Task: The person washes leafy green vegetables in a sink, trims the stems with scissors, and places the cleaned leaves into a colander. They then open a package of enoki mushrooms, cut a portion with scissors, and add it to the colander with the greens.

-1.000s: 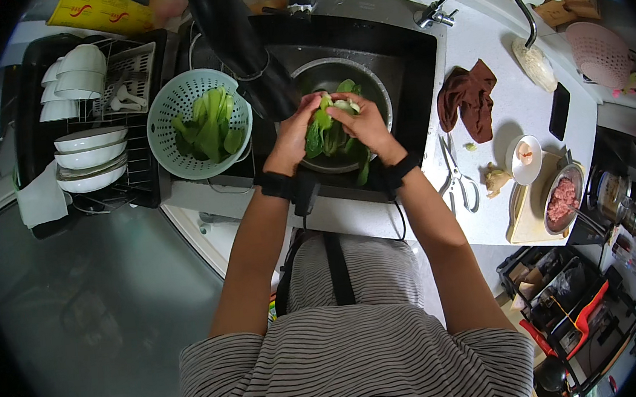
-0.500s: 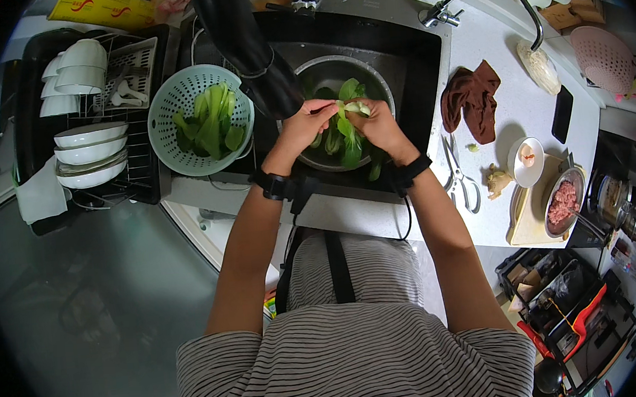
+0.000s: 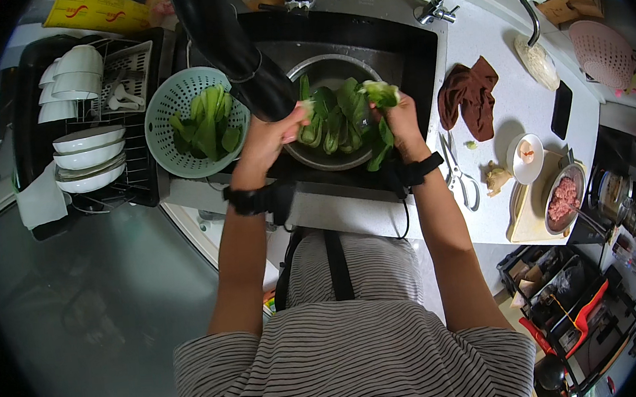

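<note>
In my right hand point(image 3: 403, 121) is a green bok choy head point(image 3: 382, 94), its pale base up and leaves hanging down over the sink's near side. My left hand point(image 3: 273, 134) is closed on a separate bok choy leaf point(image 3: 304, 90), its pale stalk end at the fingertips; the black pipe partly covers this hand. Between and below both hands sits a round metal basin point(image 3: 351, 61) with several bok choy pieces point(image 3: 335, 117) in it. To the left, a pale green colander point(image 3: 162, 108) holds a pile of bok choy leaves point(image 3: 209, 123).
A black sink point(image 3: 416, 61) surrounds the basin, with a thick black pipe point(image 3: 242, 61) crossing above. Left stands a dish rack with white bowls point(image 3: 90, 139). Right lie a brown cloth point(image 3: 470, 98), scissors point(image 3: 461, 178), ginger point(image 3: 496, 177), a white bowl point(image 3: 518, 172) and minced meat point(image 3: 563, 198).
My hands have moved apart from their meeting point over the basin. A leaf has come off the bok choy head into my left hand; the head stays in my right.
</note>
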Demonstrator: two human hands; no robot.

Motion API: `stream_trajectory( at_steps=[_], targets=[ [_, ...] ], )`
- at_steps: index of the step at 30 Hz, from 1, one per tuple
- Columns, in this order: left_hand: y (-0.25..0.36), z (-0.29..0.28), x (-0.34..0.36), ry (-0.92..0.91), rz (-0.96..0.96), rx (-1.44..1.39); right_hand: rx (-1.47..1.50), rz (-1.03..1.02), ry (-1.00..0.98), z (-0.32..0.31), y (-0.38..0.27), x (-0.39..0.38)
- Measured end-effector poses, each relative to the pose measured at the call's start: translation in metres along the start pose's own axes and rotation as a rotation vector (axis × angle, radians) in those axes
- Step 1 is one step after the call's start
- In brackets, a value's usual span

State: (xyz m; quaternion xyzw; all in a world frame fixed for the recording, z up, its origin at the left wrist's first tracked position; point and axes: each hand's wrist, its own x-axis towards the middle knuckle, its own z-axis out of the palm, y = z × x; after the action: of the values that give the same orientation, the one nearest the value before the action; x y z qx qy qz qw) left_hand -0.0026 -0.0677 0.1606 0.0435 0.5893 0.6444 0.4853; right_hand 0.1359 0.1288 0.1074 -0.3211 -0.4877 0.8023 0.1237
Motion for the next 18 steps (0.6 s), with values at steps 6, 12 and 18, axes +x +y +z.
stream_trajectory(
  at_steps=[6,12,18],
  targets=[
    [0.030,-0.032,-0.040,0.644,0.540,1.115,-0.261,-0.182,0.031,0.012,0.003,-0.009],
    [-0.006,0.047,-0.032,0.320,0.387,0.628,-0.588,-0.369,0.248,0.067,0.002,-0.041],
    [-0.033,0.060,-0.013,0.305,0.446,0.522,-0.611,-0.388,0.128,0.072,-0.001,-0.056]
  ],
)
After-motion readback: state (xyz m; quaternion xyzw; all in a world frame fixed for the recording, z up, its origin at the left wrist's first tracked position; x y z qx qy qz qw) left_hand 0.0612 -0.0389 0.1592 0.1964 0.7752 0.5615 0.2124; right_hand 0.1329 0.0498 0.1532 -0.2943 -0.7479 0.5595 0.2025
